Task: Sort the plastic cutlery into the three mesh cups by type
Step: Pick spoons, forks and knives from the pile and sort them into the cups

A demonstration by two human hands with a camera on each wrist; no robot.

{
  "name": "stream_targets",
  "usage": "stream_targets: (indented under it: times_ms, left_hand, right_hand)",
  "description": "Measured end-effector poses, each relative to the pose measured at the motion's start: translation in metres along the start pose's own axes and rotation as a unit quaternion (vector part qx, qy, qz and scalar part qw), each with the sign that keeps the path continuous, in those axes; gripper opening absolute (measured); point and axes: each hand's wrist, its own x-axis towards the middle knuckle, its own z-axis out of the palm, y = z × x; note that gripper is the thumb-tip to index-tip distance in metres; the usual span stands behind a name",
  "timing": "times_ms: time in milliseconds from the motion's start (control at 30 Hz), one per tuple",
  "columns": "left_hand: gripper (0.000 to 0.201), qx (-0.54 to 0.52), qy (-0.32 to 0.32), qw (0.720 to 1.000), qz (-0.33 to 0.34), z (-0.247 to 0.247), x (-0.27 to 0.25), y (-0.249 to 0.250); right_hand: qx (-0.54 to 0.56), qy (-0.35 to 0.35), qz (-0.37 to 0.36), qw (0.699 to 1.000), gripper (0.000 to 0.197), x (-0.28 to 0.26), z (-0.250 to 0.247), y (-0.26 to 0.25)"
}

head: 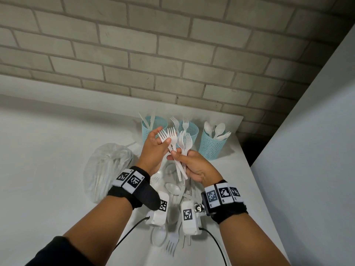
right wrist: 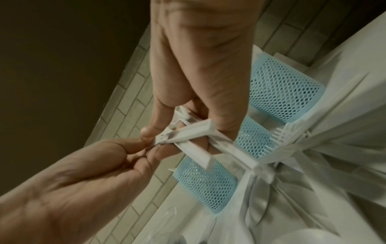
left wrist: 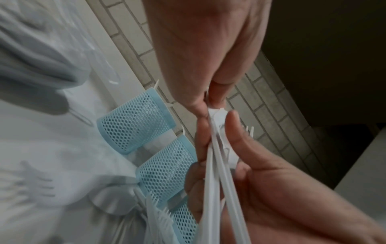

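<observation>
- Both hands are up over the white table [head: 57, 150]: the left hand [head: 153, 148] pinches two white plastic forks [head: 169, 139], and the right hand [head: 192, 166] grips several more.
- Looks like the fork-gathering step; next, drop them in the middle pale-blue mesh cup [head: 189, 131], which already holds forks.

We see a white tabletop [head: 48, 150] running up to a pale brick wall. At its far edge stand 3 light-blue mesh cups in a row: the left cup [head: 146, 129] with knives in it, the middle cup [head: 192, 131] with forks, the right cup [head: 210, 147] with spoons. A crumpled clear plastic bag [head: 104, 167] lies to the left, nearer us. Loose white cutlery is strewn in front of the cups, among it a spoon [head: 172, 188] and a fork [head: 172, 242] close to the near edge.
</observation>
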Motion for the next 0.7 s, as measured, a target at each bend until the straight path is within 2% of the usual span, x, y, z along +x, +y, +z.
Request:
stream_targets:
  times_ms: [133,200,267,367,533,633,700]
  left_hand:
    - [0.044,0.058,0.011,0.998,0.010,0.003,0.000,-0.005]
    - [0.043,0.080,0.010,0.997,-0.020,0.002,0.000,-0.010]
    - [0.040,0.071,-0.036,0.991,-0.109,0.002,-0.002,-0.016]
    - [0.049,-0.009,-0.103,0.963,-0.251,0.003,-0.009,-0.022]
    - [0.044,-0.073,-0.080,0.948,-0.298,0.005,-0.010,-0.025]
    - [0.027,-0.060,-0.067,0.942,-0.325,0.005,-0.007,-0.025]
    - [0.028,-0.035,-0.042,0.946,-0.320,0.005,-0.006,-0.026]
  right_hand:
    - [-0.004,0.045,-0.008,0.999,0.012,0.002,0.001,-0.007]
    - [0.054,0.062,-0.032,0.996,0.014,0.002,0.001,-0.015]
    - [0.114,0.061,-0.063,0.990,0.016,0.001,0.003,-0.023]
    - [0.155,0.057,-0.112,0.980,0.016,0.001,0.009,-0.028]
    - [0.064,0.072,-0.165,0.982,0.017,0.006,0.012,-0.016]
    - [-0.012,0.062,-0.146,0.987,0.013,0.009,0.011,-0.010]
    - [-0.032,0.049,-0.120,0.991,0.013,0.012,0.012,-0.007]
